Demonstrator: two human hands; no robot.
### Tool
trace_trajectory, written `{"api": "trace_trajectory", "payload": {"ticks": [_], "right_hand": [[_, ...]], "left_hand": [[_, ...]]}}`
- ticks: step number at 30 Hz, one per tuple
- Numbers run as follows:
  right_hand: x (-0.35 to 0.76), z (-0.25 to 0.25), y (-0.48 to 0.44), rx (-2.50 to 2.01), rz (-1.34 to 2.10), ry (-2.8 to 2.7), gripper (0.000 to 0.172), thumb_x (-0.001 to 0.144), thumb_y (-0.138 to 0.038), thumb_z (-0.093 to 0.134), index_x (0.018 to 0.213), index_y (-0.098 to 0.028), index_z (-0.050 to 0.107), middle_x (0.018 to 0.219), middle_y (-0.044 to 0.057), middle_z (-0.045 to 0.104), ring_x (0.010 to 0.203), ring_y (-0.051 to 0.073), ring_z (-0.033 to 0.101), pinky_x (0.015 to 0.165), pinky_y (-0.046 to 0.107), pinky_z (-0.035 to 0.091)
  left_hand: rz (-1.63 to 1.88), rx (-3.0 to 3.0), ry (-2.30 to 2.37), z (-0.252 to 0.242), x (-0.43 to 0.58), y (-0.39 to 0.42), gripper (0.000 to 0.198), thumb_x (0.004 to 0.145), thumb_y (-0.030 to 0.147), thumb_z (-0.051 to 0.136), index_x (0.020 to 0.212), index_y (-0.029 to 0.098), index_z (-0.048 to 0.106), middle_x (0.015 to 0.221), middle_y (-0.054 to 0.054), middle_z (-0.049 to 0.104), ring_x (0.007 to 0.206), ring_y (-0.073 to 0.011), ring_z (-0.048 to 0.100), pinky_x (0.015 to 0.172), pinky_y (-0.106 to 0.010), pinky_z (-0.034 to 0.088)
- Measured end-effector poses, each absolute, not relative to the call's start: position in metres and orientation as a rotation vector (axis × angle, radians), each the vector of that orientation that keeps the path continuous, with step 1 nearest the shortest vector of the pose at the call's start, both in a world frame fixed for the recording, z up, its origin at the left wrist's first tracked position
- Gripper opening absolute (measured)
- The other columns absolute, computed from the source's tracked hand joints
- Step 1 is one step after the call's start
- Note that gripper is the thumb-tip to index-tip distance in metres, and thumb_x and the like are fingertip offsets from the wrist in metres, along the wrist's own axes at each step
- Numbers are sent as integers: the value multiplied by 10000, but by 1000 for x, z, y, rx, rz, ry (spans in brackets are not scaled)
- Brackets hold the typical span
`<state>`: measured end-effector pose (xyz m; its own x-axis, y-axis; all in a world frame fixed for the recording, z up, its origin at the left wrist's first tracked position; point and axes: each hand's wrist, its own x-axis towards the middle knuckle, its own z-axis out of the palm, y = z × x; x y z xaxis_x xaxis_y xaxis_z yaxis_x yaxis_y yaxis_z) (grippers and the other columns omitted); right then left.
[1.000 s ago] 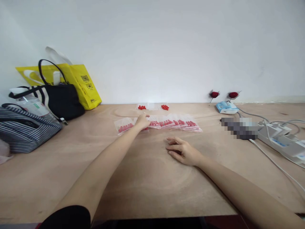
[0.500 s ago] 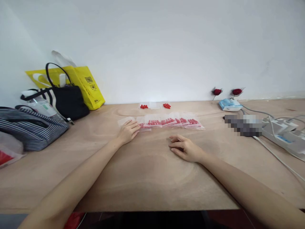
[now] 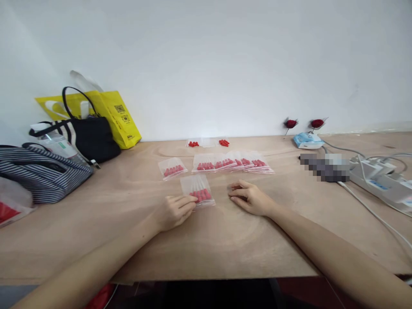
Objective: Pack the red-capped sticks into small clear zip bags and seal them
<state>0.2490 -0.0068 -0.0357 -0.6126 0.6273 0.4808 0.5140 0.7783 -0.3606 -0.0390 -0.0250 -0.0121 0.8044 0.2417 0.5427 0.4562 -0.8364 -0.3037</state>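
My left hand [image 3: 175, 211] is closed on the left edge of a clear bag of red pieces [image 3: 201, 195], which lies near the middle of the table. To the right, my right hand [image 3: 249, 197] rests on the table with its fingers curled; whether anything is under the fingertips is too small to tell. Behind my left hand lies another bag of red pieces [image 3: 173, 171]. A row of overlapping bags with red pieces [image 3: 226, 163] stretches to its right. Further back, near the wall, are two small groups of red pieces [image 3: 193, 144] on clear plastic.
Striped bag [image 3: 61, 176], black bag [image 3: 93, 137] and yellow bag [image 3: 120, 116] stand at the left. At the right are a blue packet [image 3: 307, 140], two dark red roses [image 3: 317, 123], a blurred dark object [image 3: 325, 168] and power strips [image 3: 380, 178] with cables.
My left hand has come nearer, bringing a bag of red pieces from the left end of the row. The bag it covered before now shows. My right hand has hardly moved.
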Motion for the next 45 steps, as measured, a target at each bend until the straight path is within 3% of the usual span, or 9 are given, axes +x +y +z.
{"api": "trace_trajectory", "payload": {"ticks": [6,10,15,21,27,45], "right_hand": [[256,-26,-10,-891,243,-2303,227,804,-307,498,953,-195,628,915,73,590,804,156,561,716,303,458],[261,-23,-12,-866,222,-2332,387,680,-435,623,993,-208,613,933,71,585,825,184,550,742,341,443],[256,-29,-11,-897,221,-2326,289,759,-316,547,1017,-202,606,892,70,573,756,153,543,675,305,452],[258,-31,-10,-836,257,-2371,305,743,-257,556,1040,-200,598,939,72,564,813,160,543,714,305,460],[265,-29,-8,-845,251,-2394,254,777,-209,503,1007,-203,613,889,63,581,756,142,556,672,276,467],[259,-26,-11,-841,210,-2390,223,808,-215,465,943,-172,636,836,67,596,732,135,542,658,258,442]], "left_hand": [[-701,-2701,-439,-15,11,-16,159,836,137,413,858,148,571,899,-30,660,753,-133,630,564,-205,489],[-823,-2807,-596,-21,32,-3,116,828,197,461,869,152,560,904,-46,642,804,-156,608,680,-251,496],[-956,-2879,-897,-23,30,-3,193,777,282,555,926,159,545,915,-57,611,845,-180,578,756,-302,482],[-916,-2960,-714,-21,10,0,223,798,246,531,1002,157,531,971,-74,598,853,-162,591,745,-268,496],[-879,-2738,-429,-22,1,7,158,835,143,452,939,145,571,911,-66,639,772,-138,628,674,-222,516],[-723,-2519,-390,-20,9,10,197,850,88,403,790,130,586,746,-34,654,630,-131,611,546,-228,477]]}}
